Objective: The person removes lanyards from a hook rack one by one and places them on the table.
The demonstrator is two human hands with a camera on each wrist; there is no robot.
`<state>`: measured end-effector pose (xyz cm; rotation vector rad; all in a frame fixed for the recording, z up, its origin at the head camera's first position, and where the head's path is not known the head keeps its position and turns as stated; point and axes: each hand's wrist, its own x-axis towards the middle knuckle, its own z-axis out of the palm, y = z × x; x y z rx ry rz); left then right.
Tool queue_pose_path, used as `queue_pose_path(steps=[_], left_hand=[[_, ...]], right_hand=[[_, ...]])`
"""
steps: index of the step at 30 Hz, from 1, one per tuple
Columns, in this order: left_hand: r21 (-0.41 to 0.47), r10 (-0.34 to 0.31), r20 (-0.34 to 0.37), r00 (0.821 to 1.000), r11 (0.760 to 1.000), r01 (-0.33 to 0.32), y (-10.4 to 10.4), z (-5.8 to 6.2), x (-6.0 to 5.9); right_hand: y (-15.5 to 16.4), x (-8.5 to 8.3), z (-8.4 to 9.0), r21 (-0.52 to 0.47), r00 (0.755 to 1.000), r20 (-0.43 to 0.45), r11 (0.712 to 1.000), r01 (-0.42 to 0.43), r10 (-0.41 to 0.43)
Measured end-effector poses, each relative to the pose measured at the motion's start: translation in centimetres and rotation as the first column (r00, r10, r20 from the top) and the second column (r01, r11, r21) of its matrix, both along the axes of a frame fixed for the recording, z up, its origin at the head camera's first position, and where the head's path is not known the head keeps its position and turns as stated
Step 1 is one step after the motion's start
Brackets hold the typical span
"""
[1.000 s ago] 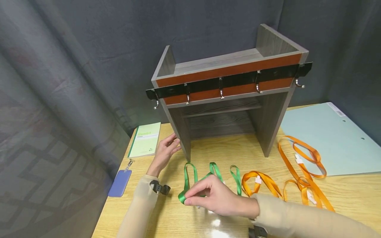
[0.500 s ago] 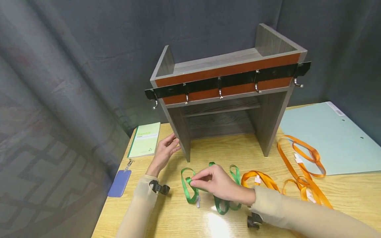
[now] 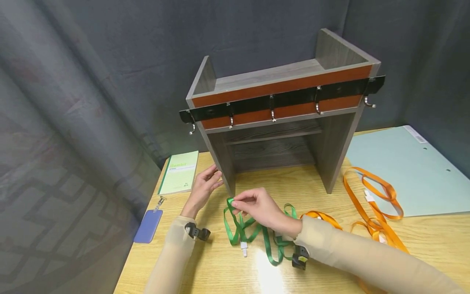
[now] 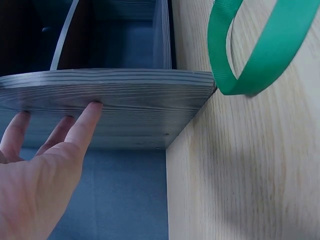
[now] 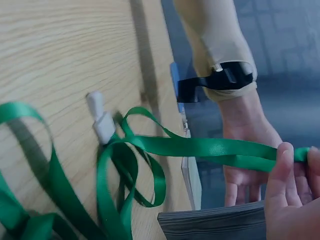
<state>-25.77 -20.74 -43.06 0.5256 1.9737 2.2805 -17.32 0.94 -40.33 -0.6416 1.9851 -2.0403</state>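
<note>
— Since a second ago the right hand (image 3: 258,208) has carried the loop of the green lanyard (image 3: 253,234) away from the near part of the wooden table (image 3: 220,269) toward the far side, up close to the shelf unit's left leg (image 3: 225,171). What does it have hold of now?

— It pinches the top of the green loop between thumb and fingertips (image 5: 280,170), fingers curled round the ribbon. The raised end sits just in front of the leg's near corner. The rest of the lanyard trails down onto the table near the right forearm, with its white clip (image 3: 243,247) lying flat on the wood.

— And the left hand (image 3: 203,185)?

— It has not shifted. Its fingers (image 4: 82,125) are straight and rest flat against the outer left face of that leg; it holds nothing.

— What lies around them?

— To the right of the green one, orange lanyards (image 3: 371,204) are spread on the table, partly behind the right sleeve. Farther right is a pale blue folder (image 3: 407,171). On the left, a green notebook (image 3: 180,172) lies near the leg, and a blue badge holder (image 3: 148,225) sits nearer, at the table's left edge. A black rail with metal hooks (image 3: 272,114) runs across the front of the shelf unit, above both hands.
</note>
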Motion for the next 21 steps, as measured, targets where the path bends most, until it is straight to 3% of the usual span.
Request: queue_pose_path(steps=[3, 6, 10, 14, 17, 21], left_hand=[[0.006, -0.002, 0.003, 1.0, 1.0, 0.002, 0.0, 0.0, 0.0], [0.012, -0.002, 0.008, 1.0, 1.0, 0.001, 0.0, 0.1, 0.0], [0.017, 0.004, 0.022, 1.0, 1.0, -0.005, -0.1, 0.0, 0.0], [0.024, 0.002, 0.028, 1.0, 1.0, -0.003, 0.0, 0.1, 0.0], [0.027, 0.001, 0.021, 1.0, 1.0, -0.002, 0.0, 0.2, 0.0], [0.021, -0.006, 0.023, 1.0, 1.0, 0.005, -0.1, 0.1, -0.1]], right_hand=[[-0.1, -0.2, 0.0, -0.048, 0.999, 0.048, 0.999, 0.007, -0.005], [-0.1, -0.1, -0.3, -0.031, 0.996, 0.093, 1.0, -0.005, 0.008], [0.1, 0.2, -1.2, 0.073, 0.992, 0.12, 0.996, -0.046, 0.037], [0.5, 0.3, -1.9, 0.211, 0.996, 0.068, 0.975, -0.069, 0.056], [0.8, 0.3, -2.4, 0.368, 0.996, -0.052, 0.928, -0.051, 0.076], [0.9, 0.4, -2.9, 0.54, 0.971, -0.192, 0.842, -0.015, 0.141]])
